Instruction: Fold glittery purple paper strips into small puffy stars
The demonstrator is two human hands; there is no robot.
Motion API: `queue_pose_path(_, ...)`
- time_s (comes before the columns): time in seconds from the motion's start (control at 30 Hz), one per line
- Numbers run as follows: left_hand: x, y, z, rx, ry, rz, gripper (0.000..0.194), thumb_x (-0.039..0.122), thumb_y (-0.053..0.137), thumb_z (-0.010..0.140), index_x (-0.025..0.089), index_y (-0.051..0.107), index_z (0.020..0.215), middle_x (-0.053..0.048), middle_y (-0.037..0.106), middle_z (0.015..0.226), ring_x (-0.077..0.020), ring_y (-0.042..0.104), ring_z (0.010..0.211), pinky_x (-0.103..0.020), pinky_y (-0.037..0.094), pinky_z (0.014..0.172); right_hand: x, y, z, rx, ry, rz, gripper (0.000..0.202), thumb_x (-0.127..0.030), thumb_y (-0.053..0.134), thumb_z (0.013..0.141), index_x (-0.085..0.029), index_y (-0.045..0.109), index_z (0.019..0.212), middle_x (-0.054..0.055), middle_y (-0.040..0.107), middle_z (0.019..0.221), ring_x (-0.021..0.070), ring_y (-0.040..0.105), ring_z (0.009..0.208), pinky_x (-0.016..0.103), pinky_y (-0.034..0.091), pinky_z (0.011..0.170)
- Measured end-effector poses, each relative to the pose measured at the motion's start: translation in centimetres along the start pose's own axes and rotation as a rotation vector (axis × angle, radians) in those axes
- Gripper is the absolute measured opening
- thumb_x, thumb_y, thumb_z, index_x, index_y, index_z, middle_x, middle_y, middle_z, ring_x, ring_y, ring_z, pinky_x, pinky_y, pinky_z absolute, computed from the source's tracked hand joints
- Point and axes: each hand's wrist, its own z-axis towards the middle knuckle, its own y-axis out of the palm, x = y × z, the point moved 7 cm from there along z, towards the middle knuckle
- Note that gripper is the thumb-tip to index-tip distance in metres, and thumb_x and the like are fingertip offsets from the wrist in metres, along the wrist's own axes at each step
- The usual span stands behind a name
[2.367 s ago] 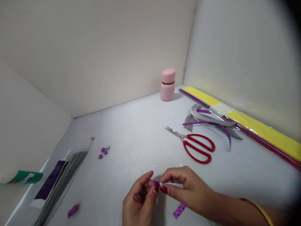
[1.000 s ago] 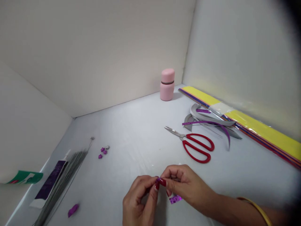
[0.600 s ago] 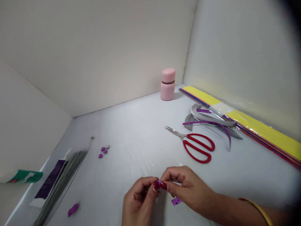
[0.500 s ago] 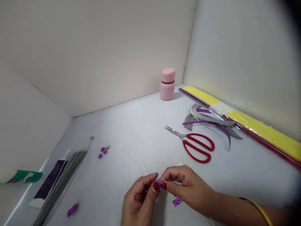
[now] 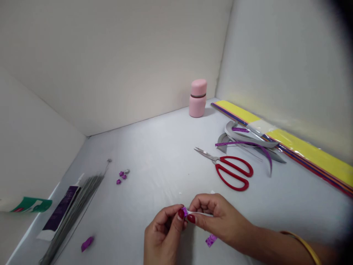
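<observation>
My left hand (image 5: 164, 231) pinches the folded end of a shiny purple paper strip (image 5: 185, 211) between thumb and index finger. From that fold the strip's white back runs into the fingers of my right hand (image 5: 220, 217), closed on it. The strip's loose purple end pokes out below the right hand. Small folded purple paper stars (image 5: 121, 173) lie to the left on the table, beside a silvery one (image 5: 127, 171). Beyond my hands rest red-handled scissors (image 5: 226, 167), their blades pointing left with a white scrap on them.
Grey and purple paper strips (image 5: 248, 141) lie by a long pack of coloured paper (image 5: 298, 141) along the right wall. A pink flask (image 5: 198, 98) stands in the back corner. On the left are thin wires (image 5: 74, 213), a glue tube (image 5: 61, 209) and a purple scrap (image 5: 87, 243).
Around the fold, my fingers have shifted slightly apart, so the purple end and the strip's white back now show between them. The view has shifted a little.
</observation>
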Motion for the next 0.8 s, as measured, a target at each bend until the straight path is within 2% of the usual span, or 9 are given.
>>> queue_pose_path(0.23,0.1,0.2,-0.1,-0.031,-0.018,-0.006,0.023,0.038,0.078,0.058,0.018,0.074,0.07,0.001,0.068,0.056,-0.0096,0.058,0.055,-0.015,0.046,0.056,0.0,-0.1,0.1,0.003,0.042,-0.04,0.015,-0.033,0.064,0.075,-0.018,0.064,0.073,-0.002,0.064,0.066,0.0093,0.053,0.056,0.016,0.045,0.043)
queue_pose_path(0.4,0.1,0.3,-0.1,-0.03,0.009,0.002,0.024,0.039,0.078,0.057,0.019,0.074,0.07,-0.001,0.07,0.057,-0.0115,0.06,0.056,-0.017,0.048,0.056,-0.2,-0.3,0.1,0.027,0.029,-0.046,0.017,-0.034,0.065,0.074,-0.017,0.065,0.073,-0.001,0.064,0.068,0.0127,0.057,0.063,0.017,0.047,0.044)
queue_pose_path(0.53,0.0,0.2,-0.1,-0.021,0.032,0.023,0.02,0.034,0.079,0.056,0.02,0.074,0.068,-0.002,0.073,0.061,-0.0122,0.063,0.058,-0.017,0.049,0.057,0.2,-0.4,0.2,0.038,0.047,-0.061,0.018,-0.035,0.064,0.074,-0.017,0.065,0.074,-0.001,0.061,0.066,0.0111,0.053,0.06,0.018,0.047,0.045)
queue_pose_path(0.67,0.4,-0.1,-0.3,0.008,0.185,0.112,0.009,0.028,0.074,0.064,0.021,0.073,0.07,-0.002,0.074,0.067,-0.013,0.064,0.063,-0.016,0.049,0.059,0.4,-0.5,0.2,0.059,0.051,-0.049,0.018,-0.035,0.065,0.073,-0.017,0.063,0.072,-0.003,0.057,0.063,0.009,0.047,0.055,0.017,0.043,0.045)
queue_pose_path(0.73,0.8,-0.1,-0.6,0.025,0.312,0.163,0.005,0.022,0.07,0.068,0.022,0.073,0.072,-0.001,0.073,0.068,-0.0134,0.065,0.064,-0.017,0.05,0.06,0.5,-0.4,0.1,0.064,0.05,-0.021,0.02,-0.035,0.066,0.073,-0.016,0.062,0.07,-0.004,0.054,0.059,0.008,0.044,0.052,0.018,0.04,0.046)
queue_pose_path(0.8,1.5,-0.1,-1.0,0.052,0.472,0.238,0.01,0.016,0.067,0.069,0.023,0.072,0.073,0.0,0.072,0.069,-0.013,0.065,0.064,-0.017,0.05,0.06,0.5,-0.2,0.0,0.051,0.038,0.012,0.021,-0.034,0.064,0.074,-0.015,0.061,0.066,-0.004,0.053,0.056,0.0081,0.044,0.051,0.019,0.039,0.048)
